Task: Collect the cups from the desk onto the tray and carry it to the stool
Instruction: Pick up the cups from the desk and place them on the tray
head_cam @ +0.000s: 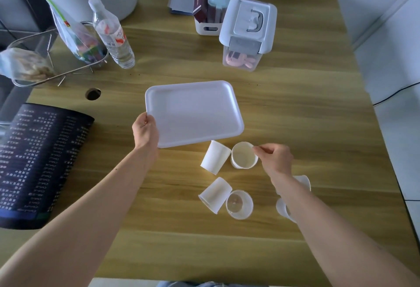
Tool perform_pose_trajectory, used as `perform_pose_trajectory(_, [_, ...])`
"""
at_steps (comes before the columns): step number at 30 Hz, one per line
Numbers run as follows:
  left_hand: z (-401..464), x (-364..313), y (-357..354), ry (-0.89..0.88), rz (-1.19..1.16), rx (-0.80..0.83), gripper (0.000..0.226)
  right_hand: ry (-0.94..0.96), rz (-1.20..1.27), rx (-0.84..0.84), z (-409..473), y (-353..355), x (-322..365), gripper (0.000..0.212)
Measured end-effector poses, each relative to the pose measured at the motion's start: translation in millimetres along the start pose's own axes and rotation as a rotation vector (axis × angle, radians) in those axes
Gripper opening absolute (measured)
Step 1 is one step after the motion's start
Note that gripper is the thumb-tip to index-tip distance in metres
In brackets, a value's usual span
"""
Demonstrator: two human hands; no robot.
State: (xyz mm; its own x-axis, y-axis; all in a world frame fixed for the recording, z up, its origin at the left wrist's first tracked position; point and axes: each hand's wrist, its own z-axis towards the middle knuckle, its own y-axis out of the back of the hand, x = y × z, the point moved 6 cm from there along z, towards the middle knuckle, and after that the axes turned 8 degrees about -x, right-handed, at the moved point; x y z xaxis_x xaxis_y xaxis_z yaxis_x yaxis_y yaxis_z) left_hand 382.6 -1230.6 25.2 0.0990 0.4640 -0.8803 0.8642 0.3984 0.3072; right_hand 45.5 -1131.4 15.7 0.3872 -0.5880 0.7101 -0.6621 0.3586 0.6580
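Note:
A white rectangular tray lies on the wooden desk; my left hand grips its near left corner. My right hand pinches the rim of an upright white paper cup. Beside that cup an upside-down white paper cup stands. Nearer to me are another upside-down paper cup and an upright clear plastic cup. Two more white cups are partly hidden under my right forearm.
A water bottle, a wire basket with snack bags, a lidded plastic storage box and a small white organiser stand at the back. A dark printed mat lies at the left. The desk's right edge runs beside a white floor.

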Motion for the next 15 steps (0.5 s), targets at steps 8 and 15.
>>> perform_pose_trajectory(8, [-9, 5, -4, 0.012, -0.103, 0.088, 0.038, -0.032, -0.02, -0.05, 11, 25, 2, 0.019])
perform_pose_trajectory(15, [-20, 14, -9, 0.078, -0.277, 0.238, 0.021, -0.038, 0.071, -0.118, 15, 68, 36, 0.028])
